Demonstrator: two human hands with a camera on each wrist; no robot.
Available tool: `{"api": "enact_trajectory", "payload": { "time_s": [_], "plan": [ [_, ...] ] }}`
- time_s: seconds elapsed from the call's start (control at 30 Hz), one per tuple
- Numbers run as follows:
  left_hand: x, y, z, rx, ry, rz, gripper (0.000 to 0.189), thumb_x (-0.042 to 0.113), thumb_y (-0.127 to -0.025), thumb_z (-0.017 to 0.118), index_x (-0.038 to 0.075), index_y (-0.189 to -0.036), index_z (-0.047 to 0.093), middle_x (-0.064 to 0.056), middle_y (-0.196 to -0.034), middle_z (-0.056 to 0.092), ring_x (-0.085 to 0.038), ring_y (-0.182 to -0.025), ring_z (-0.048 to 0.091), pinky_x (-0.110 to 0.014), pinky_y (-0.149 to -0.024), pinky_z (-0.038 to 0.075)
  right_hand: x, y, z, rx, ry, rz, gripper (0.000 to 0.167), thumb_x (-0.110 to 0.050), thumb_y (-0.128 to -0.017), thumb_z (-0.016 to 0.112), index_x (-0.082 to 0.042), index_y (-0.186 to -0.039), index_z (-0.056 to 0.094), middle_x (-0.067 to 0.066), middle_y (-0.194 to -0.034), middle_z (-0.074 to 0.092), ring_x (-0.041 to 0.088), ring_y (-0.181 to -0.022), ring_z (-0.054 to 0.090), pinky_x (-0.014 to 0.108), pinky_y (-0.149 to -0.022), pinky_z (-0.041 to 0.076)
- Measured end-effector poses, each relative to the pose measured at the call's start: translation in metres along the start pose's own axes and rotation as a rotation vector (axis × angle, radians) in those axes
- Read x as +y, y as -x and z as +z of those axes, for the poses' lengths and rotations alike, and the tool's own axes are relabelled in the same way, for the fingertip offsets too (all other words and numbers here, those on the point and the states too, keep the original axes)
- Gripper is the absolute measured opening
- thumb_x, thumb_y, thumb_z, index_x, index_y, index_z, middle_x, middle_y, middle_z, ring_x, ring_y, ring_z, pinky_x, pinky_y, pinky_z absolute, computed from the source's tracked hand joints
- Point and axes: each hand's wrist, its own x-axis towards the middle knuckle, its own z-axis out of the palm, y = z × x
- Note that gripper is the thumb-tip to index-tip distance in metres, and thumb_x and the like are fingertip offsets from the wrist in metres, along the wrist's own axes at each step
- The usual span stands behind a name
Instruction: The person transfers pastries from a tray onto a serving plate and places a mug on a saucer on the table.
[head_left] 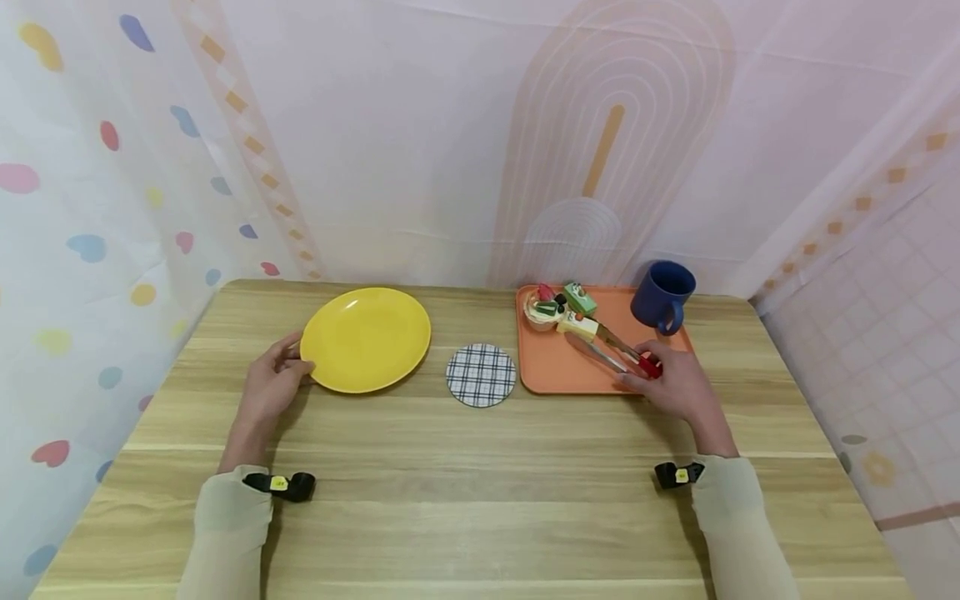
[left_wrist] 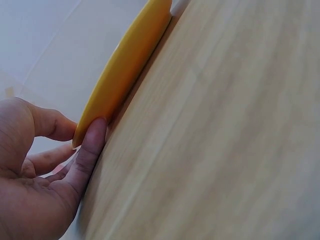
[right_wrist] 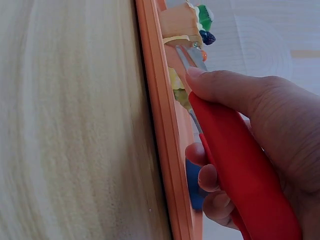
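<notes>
My left hand (head_left: 272,383) pinches the near-left rim of a yellow plate (head_left: 367,337). In the left wrist view the thumb (left_wrist: 95,137) presses on the plate's side close to the tabletop, and the other fingers are at its rim. My right hand (head_left: 675,383) holds tongs by their red handles (right_wrist: 245,165) over an orange tray (head_left: 555,375). The tongs' metal arms (head_left: 600,354) point left, spread apart, with the tips right by a small yellow cake (head_left: 577,326). Next to that cake are a cream-topped cupcake (head_left: 543,312) and a green cake piece (head_left: 580,298).
A dark blue mug (head_left: 662,296) stands at the tray's back right corner, its handle toward me. Between plate and tray lies a round checked coaster (head_left: 481,376). Patterned cloth (head_left: 390,150) hangs behind the wooden table (head_left: 465,500).
</notes>
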Motion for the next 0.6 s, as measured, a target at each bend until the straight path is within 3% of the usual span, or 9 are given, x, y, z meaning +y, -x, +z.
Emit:
{"api": "enact_trajectory", "payload": {
  "time_s": [0.37, 0.6],
  "plan": [
    [0.0007, -0.0002, -0.0015, 0.013, -0.031, -0.021, 0.063, 0.016, -0.103, 0.055, 0.014, -0.162, 0.033, -0.008, -0.138, 0.051, -0.002, -0.099, 0.055, -0.01, -0.077, 0.056, 0.005, 0.0006, 0.0003, 0.012, 0.002, -0.014, 0.047, -0.037, -0.085, 0.084, -0.006, -0.118, 0.071, 0.011, -0.083, 0.069, 0.021, -0.071, 0.057, 0.029, -0.06, 0.041],
    [0.0, 0.0004, -0.0005, -0.001, -0.002, 0.012, 0.063, 0.013, -0.103, 0.055, 0.012, -0.161, 0.033, -0.01, -0.137, 0.051, 0.0, -0.095, 0.056, -0.013, -0.077, 0.058, 0.0062, 0.0013, -0.0009, 0.01, -0.009, -0.006, 0.046, -0.036, -0.085, 0.084, -0.006, -0.118, 0.072, 0.013, -0.09, 0.071, 0.023, -0.075, 0.059, 0.029, -0.063, 0.042]
  ]
}}
